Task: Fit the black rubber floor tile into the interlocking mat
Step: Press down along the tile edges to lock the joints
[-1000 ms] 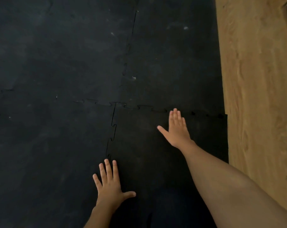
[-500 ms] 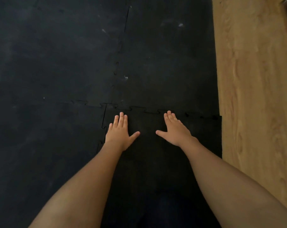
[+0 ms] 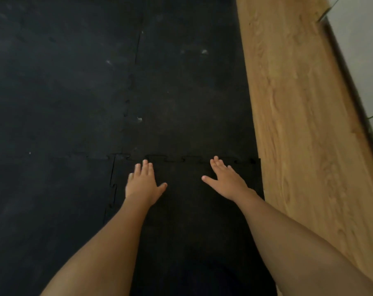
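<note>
The black rubber floor tile lies flat at the near right corner of the black interlocking mat. Its toothed far edge meets the mat along a jigsaw seam, and its left edge shows a thin dark gap. My left hand rests palm down on the tile near its far left corner, fingers spread. My right hand presses flat near the far right corner, fingertips just short of the seam. Neither hand holds anything.
A light wooden floor runs along the mat's right edge. A dark strip and pale tiles sit at the far right. Small white specks dot the mat.
My left hand came up from the tile's near left edge to its far left corner. My right hand shifted right along the far seam. The view moved forward.
</note>
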Demonstrator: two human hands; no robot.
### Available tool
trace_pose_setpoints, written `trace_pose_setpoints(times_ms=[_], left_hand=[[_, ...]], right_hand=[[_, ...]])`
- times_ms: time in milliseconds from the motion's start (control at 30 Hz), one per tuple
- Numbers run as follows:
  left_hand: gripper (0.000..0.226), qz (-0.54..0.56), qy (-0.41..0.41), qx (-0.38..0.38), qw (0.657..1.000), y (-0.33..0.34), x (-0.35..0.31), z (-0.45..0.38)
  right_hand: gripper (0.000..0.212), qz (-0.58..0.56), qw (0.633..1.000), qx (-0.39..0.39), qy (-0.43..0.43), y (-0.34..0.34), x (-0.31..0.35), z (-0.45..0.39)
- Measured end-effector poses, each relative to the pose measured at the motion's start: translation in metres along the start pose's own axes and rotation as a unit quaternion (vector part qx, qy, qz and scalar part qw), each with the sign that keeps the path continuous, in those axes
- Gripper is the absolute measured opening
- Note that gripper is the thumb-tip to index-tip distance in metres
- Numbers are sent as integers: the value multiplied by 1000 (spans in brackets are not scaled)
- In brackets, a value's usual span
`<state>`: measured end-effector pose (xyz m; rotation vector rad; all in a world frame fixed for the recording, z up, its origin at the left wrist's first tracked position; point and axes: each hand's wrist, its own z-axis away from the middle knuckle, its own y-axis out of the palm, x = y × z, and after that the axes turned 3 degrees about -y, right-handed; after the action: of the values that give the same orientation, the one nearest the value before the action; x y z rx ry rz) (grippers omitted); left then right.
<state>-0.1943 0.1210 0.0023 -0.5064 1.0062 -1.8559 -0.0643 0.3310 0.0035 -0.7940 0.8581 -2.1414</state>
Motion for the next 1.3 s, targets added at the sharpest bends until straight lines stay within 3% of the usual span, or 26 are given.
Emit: trace_pose_setpoints(times_ms=[133,333,467,567,700,833,967,1067,1300], left_hand=[[92,28,110,29,993,5,-43,-3],[106,-28,88,43,995,21,-53,-10],[101,-33,69,43,996,7,-67,-5],[92,-19,115,17,993,6,-88,-2],[92,-11,170,51,984,17,-109,-5],[100,-56,168,62,982,21,-112,-10],[94,-55,164,86,981,0,-117,-13],[91,-62,179,46,981,-3,-124,-14],[100,-64,168,96,979,7,-137,-16]], right_hand=[[90,5,997,-51,57,-3,-29,3],[107,38,995,-51,80,15,-32,-1],[99,21,996,-19,82,-1,-32,-2],[90,-1,994,-53,97,-5,-41,1],[96,-18,983,-81,163,14,-59,8],[105,-13,988,-61,138,17,-67,6],[95,-44,992,-26,114,-7,-76,12],[92,-10,988,-82,129,-10,-85,13],[111,44,987,-65,137,11,-97,10]])
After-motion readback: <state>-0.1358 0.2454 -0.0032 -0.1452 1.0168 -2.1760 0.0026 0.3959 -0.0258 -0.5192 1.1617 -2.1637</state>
